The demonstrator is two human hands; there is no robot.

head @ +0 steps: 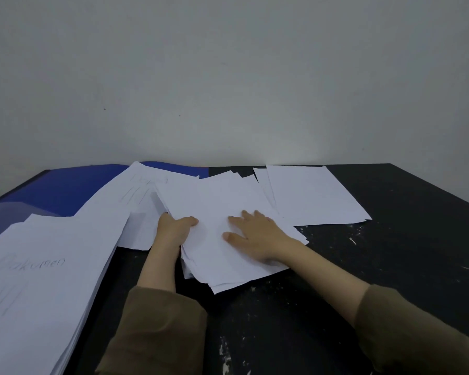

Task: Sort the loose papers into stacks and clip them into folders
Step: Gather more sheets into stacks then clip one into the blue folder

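A loose pile of white papers (pixel 222 212) is spread on a black table (pixel 390 266), roughly in the middle of the view, with its sheets fanned out unevenly at the near and far edges. The left edge of this pile is gripped by the left hand (pixel 173 228): the thumb is laid over the top sheet and the fingers are tucked underneath, out of sight. The right hand (pixel 255 234) is laid flat on top of the same pile, with the fingers straight and slightly spread, pressing down and grasping nothing. Both forearms are covered by olive-brown sleeves (pixel 157 334) pushed up from the wrists.

To the right of the pile, 1 smaller stack of blank sheets (pixel 314 193) is seen lying flat, its near-left part overlapped by the middle pile. At the near left, a thick stack (pixel 38 280) is topped by a sheet with faint pencilled writing that reads like "Dokumen". Behind it, another written sheet (pixel 125 196) is laid across a blue folder (pixel 57 188), which is lying open at the far left of the table against a pale wall (pixel 228 77). White scuffs are visible on the table's dark surface.
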